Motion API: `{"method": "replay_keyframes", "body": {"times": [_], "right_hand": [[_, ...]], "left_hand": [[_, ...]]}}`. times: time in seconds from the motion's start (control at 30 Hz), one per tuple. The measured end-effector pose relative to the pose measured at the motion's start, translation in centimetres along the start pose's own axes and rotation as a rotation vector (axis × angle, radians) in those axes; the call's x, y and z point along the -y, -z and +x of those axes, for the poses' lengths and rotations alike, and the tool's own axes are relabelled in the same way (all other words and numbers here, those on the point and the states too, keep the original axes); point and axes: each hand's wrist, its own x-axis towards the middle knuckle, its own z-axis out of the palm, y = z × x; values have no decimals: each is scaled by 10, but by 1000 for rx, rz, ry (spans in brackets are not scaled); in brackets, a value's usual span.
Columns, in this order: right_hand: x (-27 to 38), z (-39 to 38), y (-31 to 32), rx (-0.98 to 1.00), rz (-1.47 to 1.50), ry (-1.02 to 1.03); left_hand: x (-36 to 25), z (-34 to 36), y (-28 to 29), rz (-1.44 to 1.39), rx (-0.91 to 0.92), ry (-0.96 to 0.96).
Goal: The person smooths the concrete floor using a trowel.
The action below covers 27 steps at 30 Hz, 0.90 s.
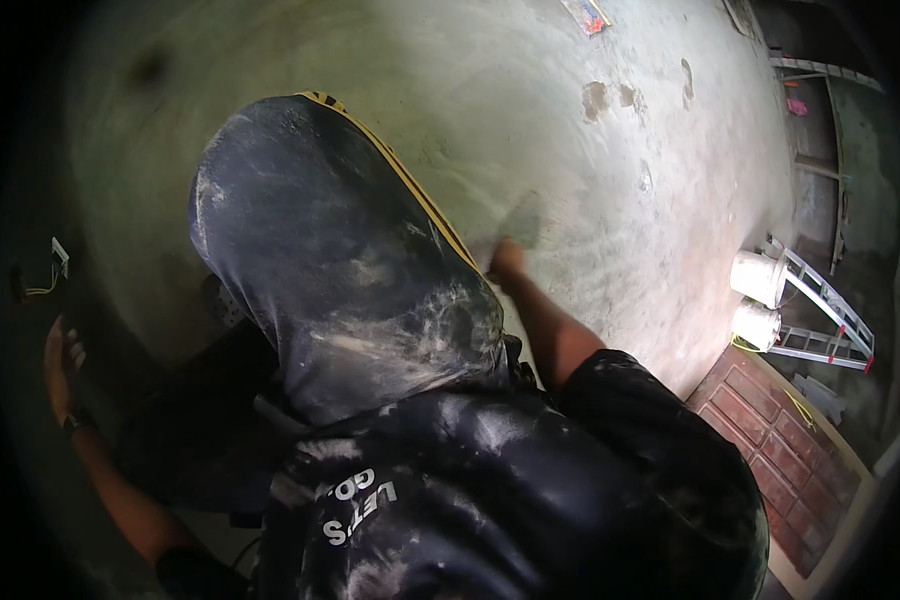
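My right hand (508,258) is closed on a flat-bladed tool (523,220), a trowel or scraper by its shape. Its grey blade is smeared by motion and lies against or close to a smooth grey plastered surface (410,130); I cannot tell whether it touches. Far to the left, in shadow, my left hand (65,360) is empty, its fingers apart, with a dark band at the wrist. Just above that hand is a small white plate (60,256) with yellow wires. My bent leg in dusty dark trousers (330,250) rises between both arms.
At the right stand white buckets (758,278) beside an aluminium ladder (830,310). A brown panelled door (785,450) is at the lower right, with yellow cord near it. Darker patches (596,100) mark the surface above right, below a colourful packet (586,15).
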Motion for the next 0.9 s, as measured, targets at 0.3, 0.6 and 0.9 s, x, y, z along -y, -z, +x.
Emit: {"method": "replay_keyframes", "body": {"times": [0.3,0.6,0.9], "right_hand": [[-82,-4,69,217,766,-438],[48,6,-32,211,447,54],[-72,-8,34,111,776,-510]], "left_hand": [[-21,-10,-28,83,-111,-49],[-7,-10,-11,22,-64,-29],[-8,-7,-16,49,-76,-38]]}}
